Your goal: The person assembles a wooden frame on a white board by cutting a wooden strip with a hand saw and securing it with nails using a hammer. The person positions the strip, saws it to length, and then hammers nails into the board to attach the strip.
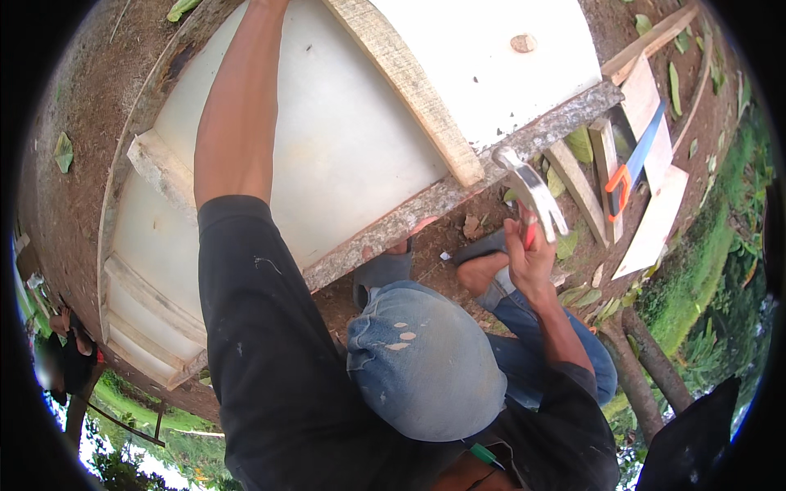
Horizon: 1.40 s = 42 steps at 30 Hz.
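My right hand [534, 260] is closed around the red handle of a claw hammer [532, 190], whose metal head is up beside the panel's near edge. My left forearm [237, 123] reaches across the panel to the top of the picture, and the hand itself is cut off there. Before me lies a large whitish panel [344, 180] on a wooden frame. Its near side is a rough, bark-edged plank [385, 231]. A rough wooden crosspiece [409, 86] runs over the panel, its near end meeting that plank close to the hammer. A short wood block [160, 168] lies against my left forearm.
To the right, a handsaw [630, 168] with an orange handle rests by wood offcuts [652, 222] and short battens [575, 192]. My bent knee [426, 360] is close under the plank. Leaves dot the brown soil. Another person [74, 348] is at the far left.
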Available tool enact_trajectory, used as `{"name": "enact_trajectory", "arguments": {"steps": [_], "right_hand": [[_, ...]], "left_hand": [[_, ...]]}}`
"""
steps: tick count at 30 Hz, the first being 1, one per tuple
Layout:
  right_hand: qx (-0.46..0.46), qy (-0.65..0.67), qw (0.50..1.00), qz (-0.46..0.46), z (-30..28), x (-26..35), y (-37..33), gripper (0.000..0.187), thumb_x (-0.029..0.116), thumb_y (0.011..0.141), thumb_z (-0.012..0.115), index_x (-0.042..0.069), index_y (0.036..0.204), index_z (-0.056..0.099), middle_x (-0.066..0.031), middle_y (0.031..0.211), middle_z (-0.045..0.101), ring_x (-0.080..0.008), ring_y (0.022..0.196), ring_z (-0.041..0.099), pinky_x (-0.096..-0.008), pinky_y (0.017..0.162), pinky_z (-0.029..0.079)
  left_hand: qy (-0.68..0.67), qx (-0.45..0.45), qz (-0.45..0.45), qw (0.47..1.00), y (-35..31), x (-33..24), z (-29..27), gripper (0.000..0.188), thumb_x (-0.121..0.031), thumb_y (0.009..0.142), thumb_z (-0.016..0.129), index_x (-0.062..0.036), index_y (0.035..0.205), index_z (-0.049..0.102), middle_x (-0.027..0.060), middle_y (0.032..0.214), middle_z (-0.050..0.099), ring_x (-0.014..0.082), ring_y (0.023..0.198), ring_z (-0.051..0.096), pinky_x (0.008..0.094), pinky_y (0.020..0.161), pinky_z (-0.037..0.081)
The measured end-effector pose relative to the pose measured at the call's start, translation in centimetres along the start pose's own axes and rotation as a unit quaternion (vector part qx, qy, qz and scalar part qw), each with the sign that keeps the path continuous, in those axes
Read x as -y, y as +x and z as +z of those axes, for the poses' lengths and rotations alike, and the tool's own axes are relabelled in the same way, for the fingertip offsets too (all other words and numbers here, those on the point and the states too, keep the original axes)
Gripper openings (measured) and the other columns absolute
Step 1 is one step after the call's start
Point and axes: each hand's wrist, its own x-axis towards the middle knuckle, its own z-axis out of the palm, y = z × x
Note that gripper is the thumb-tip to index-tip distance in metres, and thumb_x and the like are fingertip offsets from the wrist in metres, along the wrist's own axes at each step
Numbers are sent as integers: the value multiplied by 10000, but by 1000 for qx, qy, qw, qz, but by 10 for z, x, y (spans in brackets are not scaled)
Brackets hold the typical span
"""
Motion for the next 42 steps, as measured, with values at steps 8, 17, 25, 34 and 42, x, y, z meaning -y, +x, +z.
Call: {"name": "enact_trajectory", "arguments": {"steps": [8,17,25,34,42], "right_hand": [[81,-31,996,37,-9,-23,-2,206,122,924,654,10,764,589,-192,602,548,-380,528,569,-423,531,431],[76,-27,995,57,-10,-39,3,220,109,935,652,-12,763,588,-197,603,520,-310,511,518,-387,517,413],[79,-101,991,-30,4,-56,-3,195,147,903,655,7,779,603,-227,602,552,-418,551,555,-445,545,434],[136,491,807,297,-34,4,38,421,441,1083,449,113,822,415,43,583,370,-49,400,308,-217,352,257],[234,452,755,414,-30,4,40,444,463,1055,511,136,782,384,42,532,327,-49,367,302,-237,325,259]], "left_hand": [[-1,-1,5,1000,26,-13,0,397,-356,1012,478,-2,983,653,244,1021,686,417,1009,643,547,904,474],[-45,-48,45,997,12,-10,1,385,-325,1009,475,9,1044,663,253,1030,701,400,1005,668,513,905,501],[22,-19,48,998,16,-1,6,378,-298,997,492,35,1053,661,238,922,717,419,876,695,519,796,537],[-32,243,-59,968,61,5,0,896,-708,972,293,75,1163,683,295,1085,703,437,1100,665,499,962,501],[-33,256,-98,961,52,-24,-26,911,-732,962,281,52,1082,731,304,1040,709,428,1089,673,482,956,505]]}}
